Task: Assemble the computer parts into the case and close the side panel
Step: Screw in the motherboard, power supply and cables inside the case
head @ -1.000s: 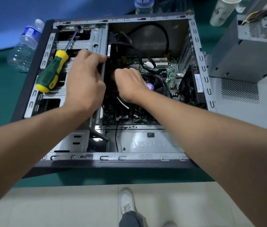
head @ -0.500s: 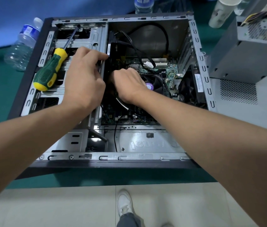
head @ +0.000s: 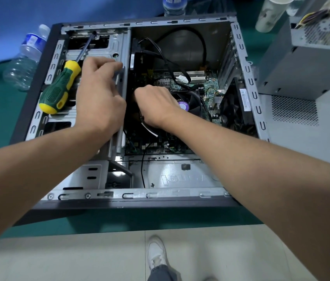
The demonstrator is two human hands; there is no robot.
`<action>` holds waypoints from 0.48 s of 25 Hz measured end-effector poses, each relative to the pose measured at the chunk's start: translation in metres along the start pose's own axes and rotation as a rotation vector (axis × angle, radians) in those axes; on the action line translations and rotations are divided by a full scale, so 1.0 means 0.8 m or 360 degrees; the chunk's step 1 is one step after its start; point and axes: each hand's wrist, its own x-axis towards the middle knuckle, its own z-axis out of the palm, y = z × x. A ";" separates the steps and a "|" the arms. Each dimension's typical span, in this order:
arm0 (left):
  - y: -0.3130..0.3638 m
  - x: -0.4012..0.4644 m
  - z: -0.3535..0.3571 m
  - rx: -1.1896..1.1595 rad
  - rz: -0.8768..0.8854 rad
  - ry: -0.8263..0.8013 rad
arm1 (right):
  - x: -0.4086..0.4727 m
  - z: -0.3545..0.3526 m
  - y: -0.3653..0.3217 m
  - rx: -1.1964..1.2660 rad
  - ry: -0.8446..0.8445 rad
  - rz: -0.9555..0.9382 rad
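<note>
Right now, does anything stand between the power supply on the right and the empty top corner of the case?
Yes. A looped black cable lies across the empty corner of the case where the power supply would sit.

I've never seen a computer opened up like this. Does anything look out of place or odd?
One thing: a screwdriver lies loose on the drive bay frame inside the open computer case, its tip poking into a bay opening. Also, a plastic water bottle lies on its side beside the case.
</note>
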 end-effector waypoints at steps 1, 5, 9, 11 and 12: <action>-0.001 0.000 0.000 0.0002 0.0003 0.0005 | 0.000 0.001 0.000 0.0002 0.0007 0.0008; -0.004 0.000 0.000 -0.0023 0.0034 0.0011 | 0.001 0.003 0.001 0.0004 0.0036 0.0010; -0.011 0.006 -0.006 0.0040 0.0212 -0.0102 | 0.002 0.004 0.005 0.0076 0.0057 0.0034; -0.014 0.009 -0.008 0.0126 0.0291 -0.0123 | 0.004 0.007 0.006 0.0098 0.0036 0.0023; -0.015 0.009 -0.008 0.0148 0.0303 -0.0112 | 0.005 0.009 0.006 0.0103 0.0034 0.0024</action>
